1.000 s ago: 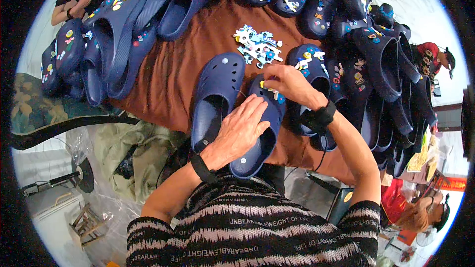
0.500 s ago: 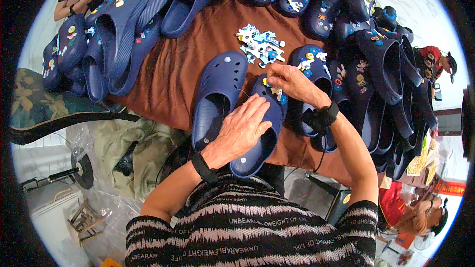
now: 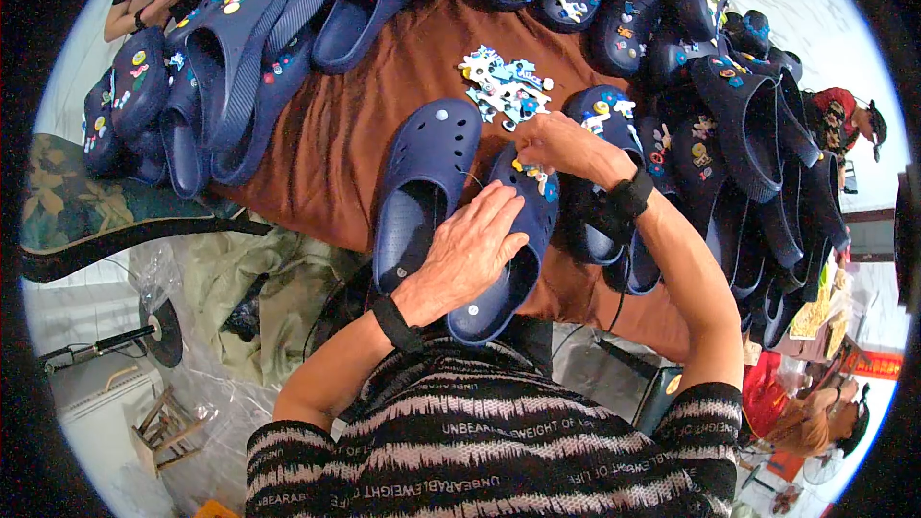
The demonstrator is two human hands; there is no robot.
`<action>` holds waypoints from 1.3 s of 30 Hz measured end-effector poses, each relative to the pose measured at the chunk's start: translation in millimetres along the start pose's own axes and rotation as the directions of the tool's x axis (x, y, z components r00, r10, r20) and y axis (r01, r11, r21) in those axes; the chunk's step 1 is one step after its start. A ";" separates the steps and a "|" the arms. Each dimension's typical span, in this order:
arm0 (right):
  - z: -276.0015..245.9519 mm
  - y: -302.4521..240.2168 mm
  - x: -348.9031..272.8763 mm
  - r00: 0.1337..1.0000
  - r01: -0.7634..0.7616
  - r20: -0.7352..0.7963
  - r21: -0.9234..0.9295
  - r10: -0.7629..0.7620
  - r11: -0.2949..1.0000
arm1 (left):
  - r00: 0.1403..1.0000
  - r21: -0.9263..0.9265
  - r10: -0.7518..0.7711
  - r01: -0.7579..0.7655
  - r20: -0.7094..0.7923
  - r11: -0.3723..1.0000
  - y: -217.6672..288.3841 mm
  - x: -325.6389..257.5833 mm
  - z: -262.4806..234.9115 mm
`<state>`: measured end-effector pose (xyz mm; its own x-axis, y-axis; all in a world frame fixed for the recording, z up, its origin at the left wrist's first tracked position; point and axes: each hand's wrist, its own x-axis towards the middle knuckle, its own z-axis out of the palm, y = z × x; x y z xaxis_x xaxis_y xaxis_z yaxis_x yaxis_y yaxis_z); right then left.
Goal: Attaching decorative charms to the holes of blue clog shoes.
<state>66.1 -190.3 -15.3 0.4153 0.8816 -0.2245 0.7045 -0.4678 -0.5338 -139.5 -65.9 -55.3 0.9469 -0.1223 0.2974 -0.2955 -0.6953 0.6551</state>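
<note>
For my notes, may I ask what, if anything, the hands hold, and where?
The left hand steadies the clog beneath by its upper; right hand: cannot be told.

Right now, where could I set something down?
Bare brown cloth shows between the left clog pile and the front left clog; a smaller patch lies between the charm heap and right clog pile. It's crowded along that pile and around the left hand and right hand.

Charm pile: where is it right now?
Head view, upper centre: the charm pile lies on the brown cloth, just beyond the right hand.
</note>
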 end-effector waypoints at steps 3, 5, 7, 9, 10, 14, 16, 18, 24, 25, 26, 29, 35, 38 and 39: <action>-1.4 -4.4 5.1 0.990 -0.113 0.075 -0.052 0.117 0.992 | 1.000 -0.007 -0.016 0.016 0.005 1.000 1.0 0.8 -0.6; 3.9 -0.6 4.6 0.985 -0.142 0.079 -0.114 0.151 0.983 | 1.000 -0.011 -0.019 0.019 0.007 1.000 1.7 1.6 -0.2; 18.4 10.7 2.4 0.979 0.068 -0.156 -0.374 -0.135 0.925 | 1.000 -0.010 -0.020 0.020 0.001 1.000 2.8 2.6 0.8; 11.4 13.1 1.1 0.996 -0.034 -0.094 -0.311 0.005 0.950 | 1.000 -0.006 -0.021 0.021 0.006 1.000 1.7 2.1 0.4; 8.2 13.7 0.2 0.990 -0.141 -0.022 -0.255 0.140 0.957 | 1.000 -0.002 -0.022 0.022 0.012 1.000 1.3 1.8 0.3; 10.4 11.8 -6.1 0.993 -0.118 -0.029 -0.266 0.115 0.957 | 1.000 0.010 -0.011 0.011 0.005 1.000 -0.5 0.4 1.0; 7.9 14.6 -4.2 0.995 -0.090 0.011 -0.330 0.099 0.940 | 1.000 0.004 -0.007 0.007 0.002 1.000 1.1 1.1 0.0; -0.7 2.0 1.2 0.991 -0.039 0.097 -0.445 0.091 0.895 | 1.000 0.002 -0.013 0.013 0.004 1.000 0.2 0.7 0.9; 8.0 -8.3 25.1 0.994 0.057 0.113 -0.578 0.011 0.814 | 0.999 -0.016 -0.034 0.034 0.038 0.999 0.2 3.8 -1.3; 8.5 -8.0 28.0 0.994 0.086 0.103 -0.594 -0.031 0.800 | 0.998 -0.019 -0.045 0.046 0.047 0.999 0.2 3.7 -2.0; 1.4 -2.5 27.1 0.984 0.106 0.175 -0.549 -0.010 0.829 | 0.998 -0.018 -0.040 0.041 0.046 0.999 1.1 3.8 -2.8; -9.3 14.5 16.4 0.976 -0.075 0.187 -0.202 0.113 0.977 | 0.997 -0.058 -0.048 0.051 0.057 0.997 3.4 4.1 -4.4; 2.2 34.3 -13.0 0.989 -0.117 0.117 0.220 0.093 0.968 | 0.996 -0.065 -0.054 0.059 0.074 0.996 1.1 3.6 -5.6; 13.0 22.0 -17.6 1.000 -0.011 -0.025 0.032 0.012 0.999 | 0.994 -0.051 -0.082 0.086 0.076 0.995 -0.1 4.2 -5.6; 15.1 22.3 -18.7 0.999 -0.015 -0.029 0.030 0.016 0.999 | 0.994 -0.052 -0.077 0.081 0.077 0.995 0.1 4.4 -4.9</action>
<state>65.3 -216.2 -35.3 0.4427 0.8720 -0.2089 0.6805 -0.4785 -0.5550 -136.0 -63.1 -50.5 0.9737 -0.1227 0.1918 -0.2241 -0.6653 0.7122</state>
